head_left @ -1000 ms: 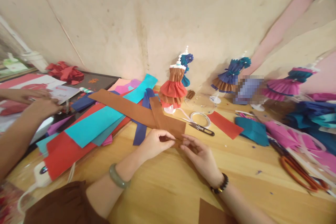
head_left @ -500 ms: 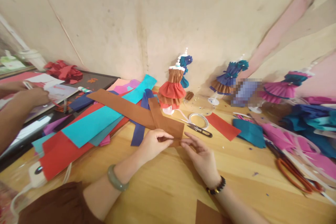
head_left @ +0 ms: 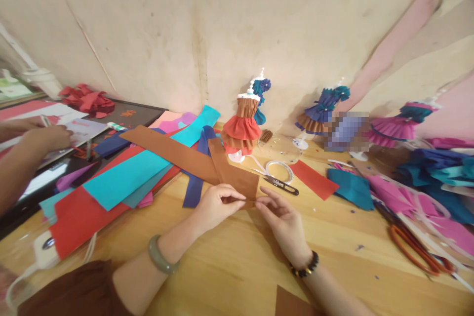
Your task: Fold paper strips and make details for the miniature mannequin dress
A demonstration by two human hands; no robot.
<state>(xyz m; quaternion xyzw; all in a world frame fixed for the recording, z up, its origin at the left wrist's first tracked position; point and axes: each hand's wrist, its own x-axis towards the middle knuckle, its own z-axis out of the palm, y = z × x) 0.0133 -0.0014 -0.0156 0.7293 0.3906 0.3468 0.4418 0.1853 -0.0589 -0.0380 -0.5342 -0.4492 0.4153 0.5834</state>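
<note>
My left hand (head_left: 218, 203) pinches the left end of a narrow, folded brown paper strip (head_left: 251, 200). Its right end sits between the thumb and fingertips of my right hand (head_left: 282, 217), whose other fingers are loosely bent. Much of this strip is hidden by my fingers. Just beyond my hands, long brown paper strips (head_left: 174, 152) lie crossed over a dark blue strip (head_left: 193, 188). A small dress form (head_left: 242, 131) in a ruffled brown and red dress stands behind them.
Thread snips (head_left: 283, 185) lie by a roll of white tape (head_left: 278, 170). Orange-handled scissors (head_left: 411, 252) are at right, near crumpled pink and teal paper. Dressed forms (head_left: 322, 108) line the wall. Turquoise and red sheets (head_left: 126, 180) lie left, where another person's hands (head_left: 40, 138) work.
My hands hold almost the same place, with the brown strip between them pinched thinner. The view has shifted slightly. The other person's hands at left stay near the same spot.
</note>
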